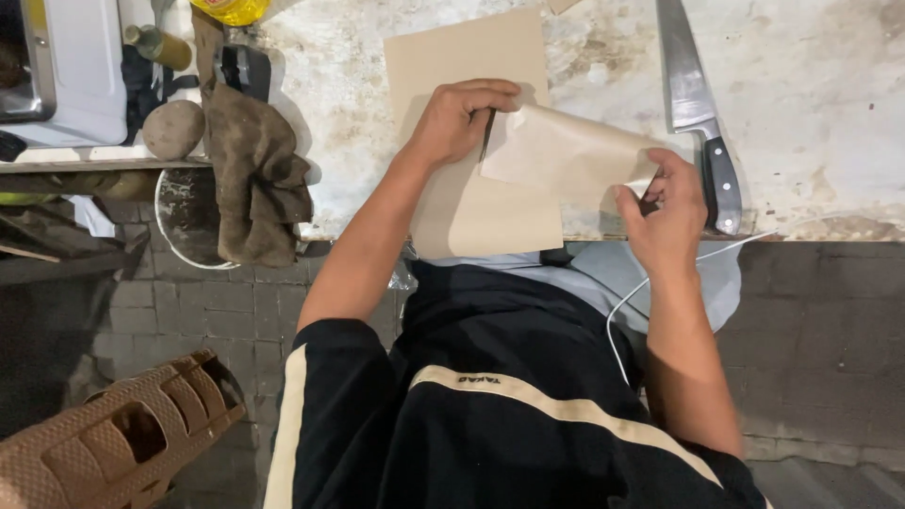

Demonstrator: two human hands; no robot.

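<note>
Left hand [459, 121]: curled, pinning the brown paper sheet [471, 203] at the counter [801, 85] edge.
Right hand [666, 212]: pinched the folded sheet [566, 151].
Risk: knife [698, 113] lay just beside that wrist (a careless sweep could cut).

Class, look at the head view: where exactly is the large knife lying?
The knife lies on the worn counter at upper right, just beyond the right hand, its dark handle toward the counter's near edge.
</note>
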